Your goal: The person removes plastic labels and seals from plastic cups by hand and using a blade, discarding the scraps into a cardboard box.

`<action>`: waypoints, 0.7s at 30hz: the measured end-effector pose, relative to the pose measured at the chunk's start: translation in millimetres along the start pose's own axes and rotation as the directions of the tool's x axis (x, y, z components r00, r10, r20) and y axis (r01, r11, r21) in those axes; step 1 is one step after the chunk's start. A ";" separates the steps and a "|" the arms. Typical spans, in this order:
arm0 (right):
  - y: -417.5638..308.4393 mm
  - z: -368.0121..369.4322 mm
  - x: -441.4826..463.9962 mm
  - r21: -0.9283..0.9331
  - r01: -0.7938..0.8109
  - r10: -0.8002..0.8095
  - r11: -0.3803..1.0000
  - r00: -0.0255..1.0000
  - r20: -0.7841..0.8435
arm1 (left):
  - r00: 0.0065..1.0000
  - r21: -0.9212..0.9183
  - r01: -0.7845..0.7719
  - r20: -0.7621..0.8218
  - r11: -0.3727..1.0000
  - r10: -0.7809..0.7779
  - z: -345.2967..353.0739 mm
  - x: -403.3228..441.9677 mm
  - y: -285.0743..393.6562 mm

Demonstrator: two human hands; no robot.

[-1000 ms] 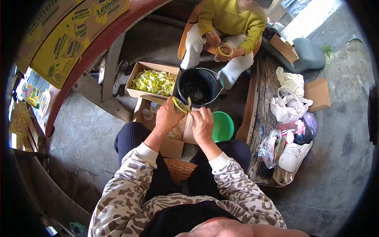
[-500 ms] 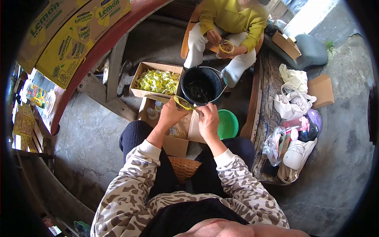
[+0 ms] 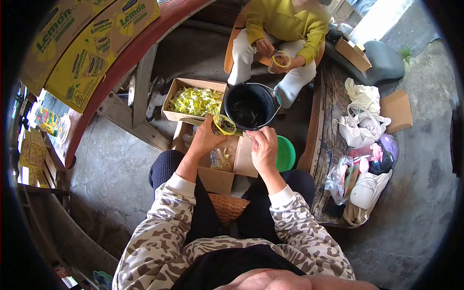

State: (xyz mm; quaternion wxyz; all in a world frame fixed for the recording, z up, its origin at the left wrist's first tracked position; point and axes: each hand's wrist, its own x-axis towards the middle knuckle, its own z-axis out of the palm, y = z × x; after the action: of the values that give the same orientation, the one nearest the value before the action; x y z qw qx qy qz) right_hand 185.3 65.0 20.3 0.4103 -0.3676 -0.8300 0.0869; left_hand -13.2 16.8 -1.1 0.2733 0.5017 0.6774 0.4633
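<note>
So the yellow-rimmed cup (image 3: 224,125) mid-frame, gripped in the left hand (image 3: 206,138), already has dark stuff inside, the right hand (image 3: 264,147) is pinched up by the bucket (image 3: 261,99) (can't tell on what), and clear containers (image 3: 216,157) lie untouched in the open box (image 3: 216,180) just below.

- narrow gap between our yellow-rimmed cup (image 3: 224,125) and right hand (image 3: 264,148)
- straight ahead, the black bucket (image 3: 263,102) bars our way
- the green basin (image 3: 286,153) crowds that hand's outer side
</note>
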 end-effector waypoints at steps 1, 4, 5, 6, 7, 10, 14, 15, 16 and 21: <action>0.0 0.1 -0.3 0.001 -0.005 0.005 1.000 1.000 0.000 | 1.000 0.003 0.002 0.004 1.000 -0.002 -0.7 0.0 0.0; 2.7 0.1 0.0 -0.059 0.078 -0.078 0.995 0.997 0.009 | 0.999 0.023 0.009 0.037 1.000 -0.010 -2.5 0.8 1.2; 3.9 0.2 -0.2 -0.072 0.099 -0.099 0.993 0.995 0.008 | 0.998 0.012 0.007 0.056 1.000 -0.007 -2.7 1.3 1.4; 4.2 -0.1 0.2 -0.084 0.120 -0.120 0.989 0.993 0.007 | 0.997 0.000 0.005 0.075 1.000 -0.005 -2.5 1.8 1.4; 3.7 -0.8 0.5 -0.085 0.118 -0.118 0.989 0.993 0.007 | 0.997 0.000 0.005 0.077 1.000 -0.005 -2.4 2.0 1.0; 0.2 -3.6 2.0 -0.094 0.137 -0.136 0.986 0.990 0.023 | 0.992 -0.036 0.040 0.124 0.999 -0.035 -1.5 0.4 -1.7; -2.0 -4.3 1.0 -0.113 0.167 -0.160 0.979 0.985 0.066 | 0.989 0.062 0.000 0.150 0.998 -0.009 -4.0 -3.6 15.6; -2.2 -4.3 0.7 -0.119 0.169 -0.160 0.978 0.984 0.081 | 0.979 0.040 0.045 0.197 0.998 -0.052 -6.6 -3.6 23.2; -2.8 -4.3 0.2 -0.119 0.169 -0.160 0.978 0.984 0.080 | 0.979 0.040 0.043 0.197 0.998 -0.051 -5.8 -3.2 22.2; -4.8 -2.1 -1.8 -0.091 0.163 -0.155 0.982 0.983 0.097 | 0.959 -0.093 -0.016 0.282 0.996 0.042 -0.4 -1.8 11.6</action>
State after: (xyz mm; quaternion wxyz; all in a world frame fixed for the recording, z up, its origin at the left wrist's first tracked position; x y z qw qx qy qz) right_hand 185.0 60.1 22.7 0.3595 -0.3156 -0.8776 0.0292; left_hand -8.0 15.8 9.4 0.3827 0.5601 0.6025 0.4205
